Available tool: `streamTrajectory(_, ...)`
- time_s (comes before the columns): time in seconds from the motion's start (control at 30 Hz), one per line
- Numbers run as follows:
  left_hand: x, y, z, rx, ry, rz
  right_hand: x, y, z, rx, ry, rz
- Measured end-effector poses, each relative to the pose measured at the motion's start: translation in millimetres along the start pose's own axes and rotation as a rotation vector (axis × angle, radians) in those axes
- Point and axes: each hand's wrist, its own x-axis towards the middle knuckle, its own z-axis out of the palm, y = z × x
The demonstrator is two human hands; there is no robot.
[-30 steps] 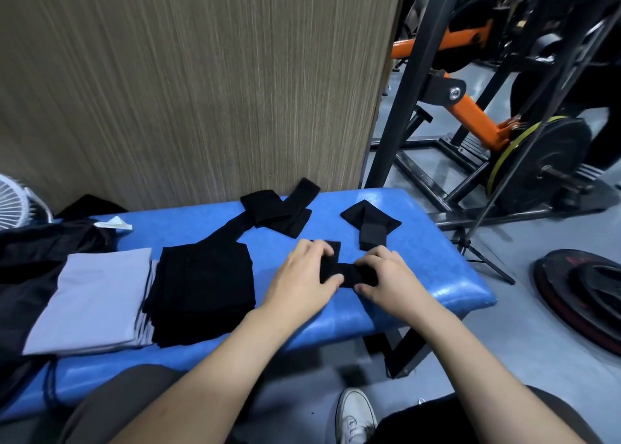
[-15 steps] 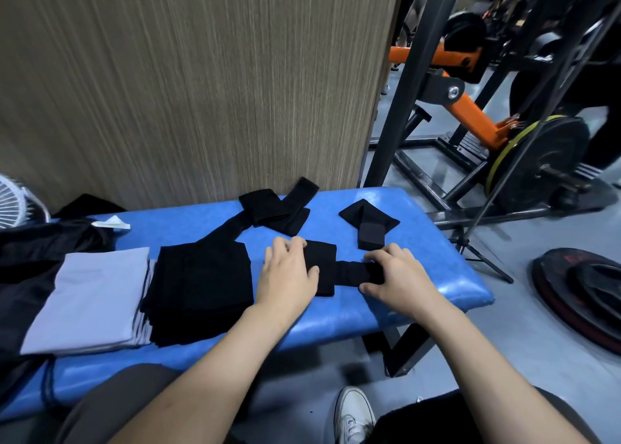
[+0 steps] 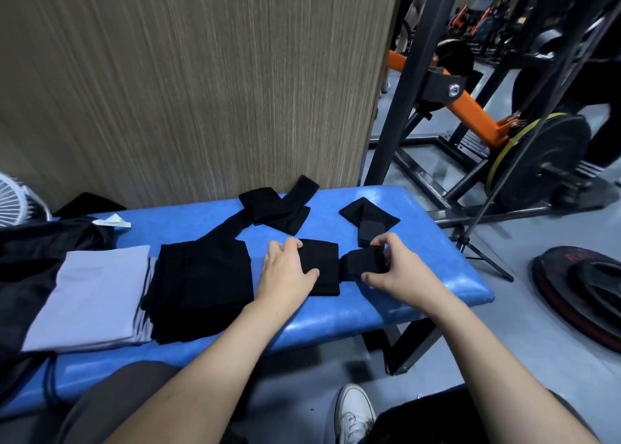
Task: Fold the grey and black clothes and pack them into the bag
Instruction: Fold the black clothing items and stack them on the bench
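Observation:
A small black cloth piece (image 3: 322,269) lies on the blue bench (image 3: 420,242). My left hand (image 3: 285,272) rests flat on its left part, fingers straight. My right hand (image 3: 393,269) pinches the piece's narrow right end (image 3: 361,264) between thumb and fingers, lifted slightly. To the left sit a folded black garment (image 3: 201,282) and a folded grey garment (image 3: 94,292). Two more small black pieces lie farther back, one (image 3: 275,208) behind the hands and one (image 3: 369,218) to the right. A dark bag or cloth (image 3: 30,252) lies at the far left.
A wood-grain wall panel (image 3: 201,74) stands right behind the bench. A white fan (image 3: 16,201) peeks in at the left. A black and orange weight rack (image 3: 470,107) with plates stands to the right, and a weight plate (image 3: 584,292) lies on the floor.
My left hand slid left and flattened on the cloth. My right hand has lifted the narrow end and is pinching it; the piece now lies stretched out between both hands.

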Motion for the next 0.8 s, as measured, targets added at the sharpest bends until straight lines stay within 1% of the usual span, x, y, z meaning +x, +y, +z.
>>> streamTrajectory(0.1,1,0,0,-0.046,-0.005,-0.006,-3,-8,0,0.184,-0.001,-0.047)
streamTrajectory(0.23,1,2,-2,-0.109,0.002,-0.019,0,-16,11,0.265,0.003,-0.143)
streamTrajectory(0.33,1,2,-4,-0.137,0.014,-0.023,3,-24,19,0.233,-0.011,-0.2)
streamTrajectory(0.43,2,3,-6,-0.166,0.034,-0.036,6,-31,30,0.107,-0.072,-0.285)
streamTrajectory(0.53,3,5,-7,-0.158,0.041,-0.036,10,-33,40,0.0,-0.122,-0.298)
streamTrajectory(0.67,0,5,-5,-0.121,0.012,0.016,14,-28,41,0.05,-0.13,-0.275)
streamTrajectory(0.8,-3,5,-3,-0.004,-0.042,0.058,14,-21,39,0.128,-0.135,-0.253)
